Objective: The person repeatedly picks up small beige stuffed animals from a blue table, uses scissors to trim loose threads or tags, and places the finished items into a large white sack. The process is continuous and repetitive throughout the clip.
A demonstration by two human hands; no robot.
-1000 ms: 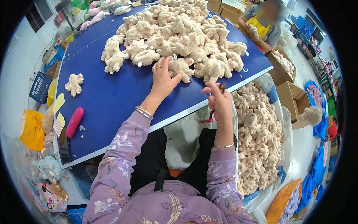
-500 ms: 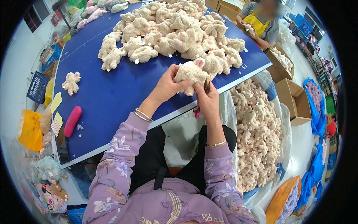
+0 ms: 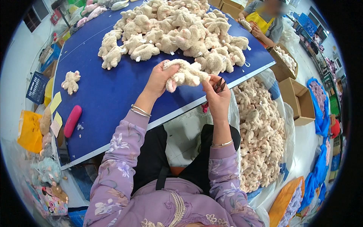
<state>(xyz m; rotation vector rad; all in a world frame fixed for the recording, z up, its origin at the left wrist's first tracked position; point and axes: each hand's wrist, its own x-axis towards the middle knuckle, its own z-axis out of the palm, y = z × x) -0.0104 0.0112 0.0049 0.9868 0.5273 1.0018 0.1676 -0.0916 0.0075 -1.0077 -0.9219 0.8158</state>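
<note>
A cream plush toy point(image 3: 185, 73) lies on its side in the air above the table's near edge. My left hand point(image 3: 160, 80) is closed round its head end, where a pink ear shows below the thumb. At its other end, my right hand point(image 3: 215, 94) pinches the tip of a limb between thumb and forefinger. That same hand keeps small dark snips point(image 3: 219, 86) in its curled fingers, pointed blades up; most of their handle is hidden. Beyond my hands, a heap of similar cream plush toys point(image 3: 166, 30), several with white tags, covers the far part of the blue table point(image 3: 113, 90).
One plush toy point(image 3: 71, 82) lies apart at the left, near a pink oblong case point(image 3: 72, 121) and yellow paper slips point(image 3: 56, 102). Right of my legs stands a large bag of plush toys point(image 3: 261, 140). An open cardboard box point(image 3: 298, 102) and a co-worker point(image 3: 261, 22) are beyond.
The plush toy has turned from roughly upright to lying sideways. My left hand has moved a little left, my right hand slightly right, and the snips' blades now point up away from the toy.
</note>
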